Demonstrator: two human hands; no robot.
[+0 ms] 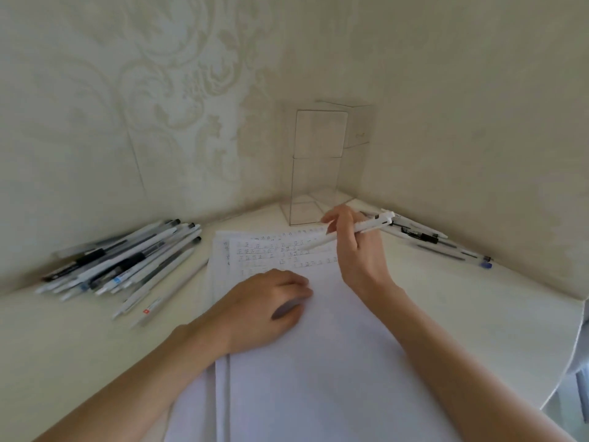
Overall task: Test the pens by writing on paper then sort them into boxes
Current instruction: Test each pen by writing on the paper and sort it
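The right hand grips a white pen above the paper; the left hand lies flat, fingers loosely spread, on it.

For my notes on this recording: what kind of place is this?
Probably a desk in the corner of a home room. Patterned wallpaper covers both walls, and the white tabletop holds a pile of pens, written paper and a clear box.

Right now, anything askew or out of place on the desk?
Nothing damaged or spilled. The clear box stands upright and empty, while pens lie loose in a left pile and a smaller right pile beside the paper.
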